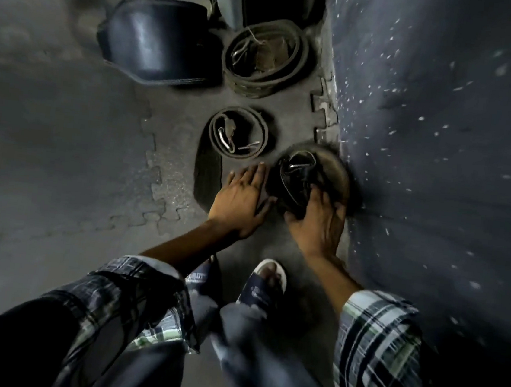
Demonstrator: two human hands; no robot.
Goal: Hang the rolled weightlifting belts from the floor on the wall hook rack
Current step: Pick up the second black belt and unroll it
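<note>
Both hands down on the nearest rolled belt, at floor level by the wall.

Right hand (317, 222) curls over the near edge of the dark coiled leather belt (299, 182), fingers hooked into the coil; the frame is blurred there, so grip depth is unclear. Left hand (241, 199) lies fairly flat, fingers straight, touching the coil's left side. Belt sits on the grey interlocking rubber mat floor (64, 141), right against the dark blue speckled wall (443, 134). Belt count: four rolled. One held, one dark narrow coil with metal buckle (238, 134) just beyond the left hand, one olive-brown coil (267, 57) farther back, one wide black leather belt (156, 41) to its left. Two slip-on sandals (265, 284), plaid sleeves (380, 339) on both arms. Dim lighting.
</note>
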